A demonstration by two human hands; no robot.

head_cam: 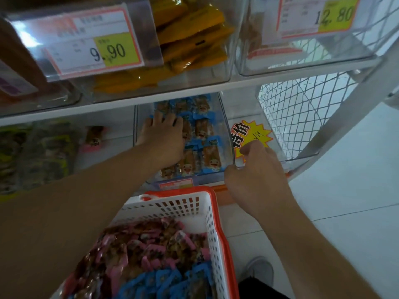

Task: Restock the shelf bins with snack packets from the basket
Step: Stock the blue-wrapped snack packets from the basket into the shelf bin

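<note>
While pink packets (151,244) fill the basket (212,214), blue packets (203,145) line the bin (226,126).

The basket (212,214) was white with an orange rim, holding pink packets (151,249) at twelve o'clock and blue packets (164,281) at six.

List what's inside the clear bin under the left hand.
The clear bin holds blue-edged snack packets in rows. The left hand lies flat on them, hiding the packets beneath it. The right hand grips the bin's front corner.
</note>
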